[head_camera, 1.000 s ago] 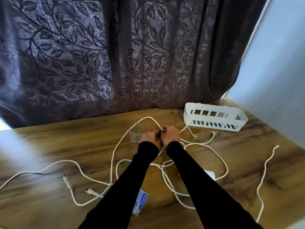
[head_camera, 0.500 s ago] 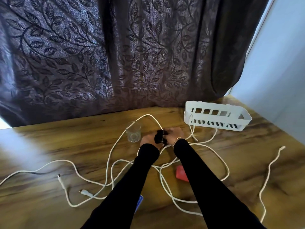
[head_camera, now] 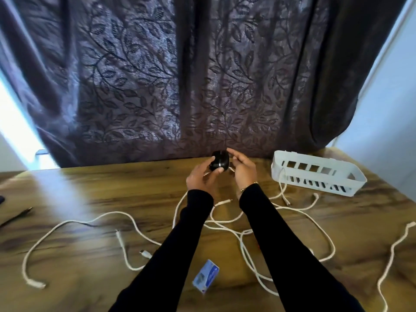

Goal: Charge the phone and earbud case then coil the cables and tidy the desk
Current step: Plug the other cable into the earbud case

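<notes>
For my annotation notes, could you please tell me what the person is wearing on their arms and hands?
Both arms are covered by long, close-fitting black sleeves that end at the wrists. The left hand and right hand are bare, with no gloves. A thin gold-coloured bracelet sits on the right wrist, just at the cuff. No rings can be made out.

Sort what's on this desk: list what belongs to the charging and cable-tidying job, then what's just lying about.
Job: black earbud case, held up by left hand and right hand; loose white cables; white basket.

Lying about: small blue box; dark pen at the left edge.
</notes>
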